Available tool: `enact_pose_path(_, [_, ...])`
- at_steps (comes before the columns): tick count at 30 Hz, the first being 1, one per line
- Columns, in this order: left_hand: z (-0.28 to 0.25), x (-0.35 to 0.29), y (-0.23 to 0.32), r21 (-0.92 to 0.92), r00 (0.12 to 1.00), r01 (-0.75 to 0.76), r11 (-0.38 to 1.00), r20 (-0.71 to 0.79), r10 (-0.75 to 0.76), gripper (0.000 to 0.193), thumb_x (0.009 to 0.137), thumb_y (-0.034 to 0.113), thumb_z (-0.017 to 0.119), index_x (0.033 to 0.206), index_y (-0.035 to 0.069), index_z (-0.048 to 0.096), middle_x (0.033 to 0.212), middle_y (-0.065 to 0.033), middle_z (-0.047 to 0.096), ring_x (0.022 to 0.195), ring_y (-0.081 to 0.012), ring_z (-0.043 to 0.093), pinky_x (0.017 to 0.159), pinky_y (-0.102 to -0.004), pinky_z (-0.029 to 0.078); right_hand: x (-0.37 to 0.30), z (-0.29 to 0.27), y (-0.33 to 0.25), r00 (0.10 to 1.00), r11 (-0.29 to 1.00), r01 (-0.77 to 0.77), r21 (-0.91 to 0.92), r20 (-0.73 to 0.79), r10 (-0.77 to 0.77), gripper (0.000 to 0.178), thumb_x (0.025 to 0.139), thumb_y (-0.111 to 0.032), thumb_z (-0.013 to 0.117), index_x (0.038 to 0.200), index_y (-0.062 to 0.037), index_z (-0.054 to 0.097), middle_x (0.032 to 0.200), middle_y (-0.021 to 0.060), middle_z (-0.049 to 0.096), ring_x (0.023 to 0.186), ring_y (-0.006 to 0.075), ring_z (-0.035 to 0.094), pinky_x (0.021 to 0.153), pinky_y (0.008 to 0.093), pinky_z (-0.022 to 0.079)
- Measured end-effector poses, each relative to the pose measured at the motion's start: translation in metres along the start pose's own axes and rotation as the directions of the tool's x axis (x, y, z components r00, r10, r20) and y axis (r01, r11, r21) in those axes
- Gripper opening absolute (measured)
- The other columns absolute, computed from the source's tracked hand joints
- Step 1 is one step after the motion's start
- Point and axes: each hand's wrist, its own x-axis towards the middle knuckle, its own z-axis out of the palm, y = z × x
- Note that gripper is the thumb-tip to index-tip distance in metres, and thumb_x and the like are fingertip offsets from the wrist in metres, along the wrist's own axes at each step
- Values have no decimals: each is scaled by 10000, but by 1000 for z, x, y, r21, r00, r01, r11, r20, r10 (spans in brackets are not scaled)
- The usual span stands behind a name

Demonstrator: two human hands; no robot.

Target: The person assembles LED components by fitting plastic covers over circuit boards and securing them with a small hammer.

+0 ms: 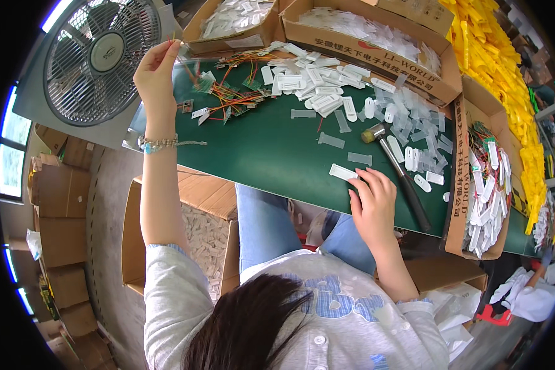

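My left hand point(156, 69) is raised beside the fan, its thumb and fingertips pinched on thin red and yellow wires point(172, 38). What hangs from the wires is too blurred to make out. Low over the green table point(259, 154), my right hand point(375, 200) has its fingertips on the right end of a white plastic casing point(343, 172). To the left of the casings lies a tangle of small circuit boards with red and yellow wires point(231, 97). White casings point(317, 83) are heaped beyond, with clear plastic strips point(407, 114) scattered at their right.
A hammer point(404, 179) with a black handle lies just right of my right hand. Cardboard boxes of plastic parts point(376, 58) line the far edge. Another box point(459, 185) holds wired white casings at the right. A large fan point(107, 52) stands at the left.
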Motion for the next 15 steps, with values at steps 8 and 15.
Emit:
enact_pose_path(8, [24, -79, 18, 84, 942, -334, 939, 76, 328, 84, 875, 16, 726, 952, -7, 700, 886, -67, 712, 810, -144, 668, 725, -257, 535, 1, 1, 0, 998, 999, 16, 44, -53, -14, 231, 782, -13, 724, 994, -68, 649, 1103, 57, 656, 1060, 277, 603, 896, 425, 440])
enact_pose_path(15, [56, -198, 26, 177, 640, -644, 745, 658, 396, 206, 741, 0, 700, 945, 29, 714, 904, -54, 650, 778, -220, 663, 655, -311, 555, 2, 5, -4, 996, 984, -59, 167, -52, 68, 398, 759, 1, 744, 1123, -59, 595, 1017, 57, 655, 965, 276, 605, 830, 410, 440])
